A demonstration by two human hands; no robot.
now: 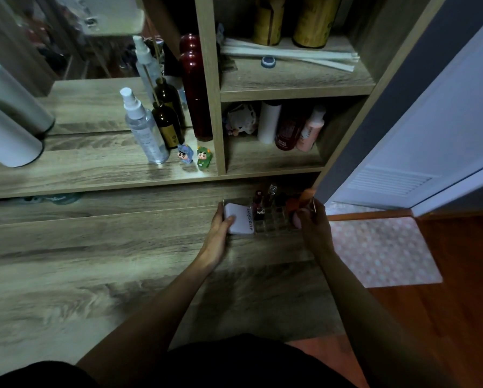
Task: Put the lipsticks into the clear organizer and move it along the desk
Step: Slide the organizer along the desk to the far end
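Head view: looks down over both forearms at a wood-grain worktop (94, 261) in dim light.
Organizer (274, 221): clear, gridded, sits on the worktop at its far right end, under the shelf unit, between the two hands.
Lipsticks (259, 207): several stand upright in the back cells of the organizer; the front cells look empty.
Compact (238, 218): white square case with printed lettering, resting at the left end of the organizer.
Left hand (220, 231): grips the left end of the organizer, thumb lying on the compact, fingers wrapped round the far side and out of sight.
Right hand (310, 222): curled at the right end of the organizer, touching it; orange and pink items show at the fingers, but whether they are held or stand in the organizer I cannot tell.
Shelf (94, 175): just above and behind the organizer, carrying a spray bottle (145, 127), a brown bottle (167, 124), a dark red bottle (196, 93) and two small figurines (195, 157).
Side cubby: right of the figurines, holds a white tube, a dark bottle and a pink bottle (310, 130).
Floor: a pink dotted mat (383, 250) lies right of the worktop, beside a white door (430, 121).
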